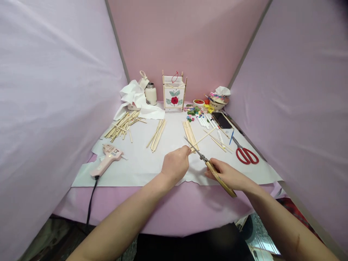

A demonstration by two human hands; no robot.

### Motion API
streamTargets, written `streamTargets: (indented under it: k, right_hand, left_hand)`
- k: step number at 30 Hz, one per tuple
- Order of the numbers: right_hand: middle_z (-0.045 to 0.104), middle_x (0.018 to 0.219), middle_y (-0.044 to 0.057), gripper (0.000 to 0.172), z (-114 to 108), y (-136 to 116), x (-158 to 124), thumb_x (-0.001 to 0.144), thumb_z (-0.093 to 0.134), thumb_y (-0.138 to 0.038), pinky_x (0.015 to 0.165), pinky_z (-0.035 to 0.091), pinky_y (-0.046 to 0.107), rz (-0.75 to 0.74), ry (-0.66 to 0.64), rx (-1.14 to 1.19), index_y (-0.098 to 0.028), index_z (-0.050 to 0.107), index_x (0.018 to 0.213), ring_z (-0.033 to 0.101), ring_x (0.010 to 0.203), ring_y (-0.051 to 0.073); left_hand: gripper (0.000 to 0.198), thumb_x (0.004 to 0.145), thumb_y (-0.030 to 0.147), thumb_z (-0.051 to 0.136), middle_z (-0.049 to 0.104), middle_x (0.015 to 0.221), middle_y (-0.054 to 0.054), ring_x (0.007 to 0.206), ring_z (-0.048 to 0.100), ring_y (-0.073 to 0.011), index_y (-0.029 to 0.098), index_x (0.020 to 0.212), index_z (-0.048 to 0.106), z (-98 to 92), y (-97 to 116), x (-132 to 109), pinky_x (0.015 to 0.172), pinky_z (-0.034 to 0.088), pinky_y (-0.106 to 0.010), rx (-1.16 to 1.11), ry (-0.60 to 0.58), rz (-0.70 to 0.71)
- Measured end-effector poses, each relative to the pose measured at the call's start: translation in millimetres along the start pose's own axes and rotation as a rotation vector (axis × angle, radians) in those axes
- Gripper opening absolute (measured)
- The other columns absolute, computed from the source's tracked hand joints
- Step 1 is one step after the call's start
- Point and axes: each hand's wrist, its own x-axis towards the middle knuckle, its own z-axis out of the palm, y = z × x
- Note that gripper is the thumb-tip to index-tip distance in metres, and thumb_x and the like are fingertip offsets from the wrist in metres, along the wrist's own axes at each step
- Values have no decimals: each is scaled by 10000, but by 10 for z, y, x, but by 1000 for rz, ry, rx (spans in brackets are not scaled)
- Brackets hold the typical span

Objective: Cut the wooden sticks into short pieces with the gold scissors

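Note:
My left hand [176,163] is closed in a pinch on one end of a thin wooden stick [203,137] that lies slanting up to the right over the white paper sheet [141,163]. My right hand [227,175] is wrapped round the tan handles of a pair of gold-handled scissors [214,171]. The scissors' dark blades point up-left and reach the stick close to my left fingertips. A neat row of sticks [189,133] lies just behind both hands.
More stick piles [123,125] [157,135] lie at the left and middle. A pink glue gun [107,158] with a black cord rests front left. Red scissors [246,154], markers [204,120], a phone [222,120], a small paper lantern [174,90] and a bottle [150,94] stand further back.

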Motion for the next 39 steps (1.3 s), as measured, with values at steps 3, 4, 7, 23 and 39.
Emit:
streamTargets:
  k: [3,4,7,23,39]
  right_hand:
    - [485,727,-8,275,-1,-12,-14,798,553,-449,559,381,257,-6,-15,32,-196,451,770,422,617,131]
    - [477,723,-9,264,-6,-12,-19,801,548,-437,558,381,255,-9,-22,40,-196,446,767,417,617,130]
    - [452,711,-17,225,-46,-5,-35,810,539,-393,560,371,247,-26,-51,57,-197,440,764,397,615,124]
    - [426,701,-33,254,-104,71,-30,836,525,-421,522,329,223,-43,-151,106,-191,437,773,372,594,101]
    - [412,702,-36,186,-160,9,-87,838,533,-337,544,331,224,-62,-119,24,-192,436,777,355,614,105]
  left_hand:
    - [296,921,315,318,590,676,-20,643,526,-156,204,743,527,-13,-3,20,593,304,-256,-182,-22,-10]
    - [299,915,322,330,566,648,-12,621,509,-145,199,719,518,-26,-6,31,592,313,-250,-280,-38,-16]
    - [299,895,353,372,437,526,28,492,397,-97,183,676,482,-93,-11,55,519,299,-223,-638,-165,-91]
    - [276,900,334,368,497,581,4,541,446,-115,186,697,482,-88,-21,33,533,284,-240,-322,-82,-7]
    - [274,876,392,414,275,448,81,368,170,-52,183,703,443,-216,-38,71,377,135,-188,-1088,-541,-238]
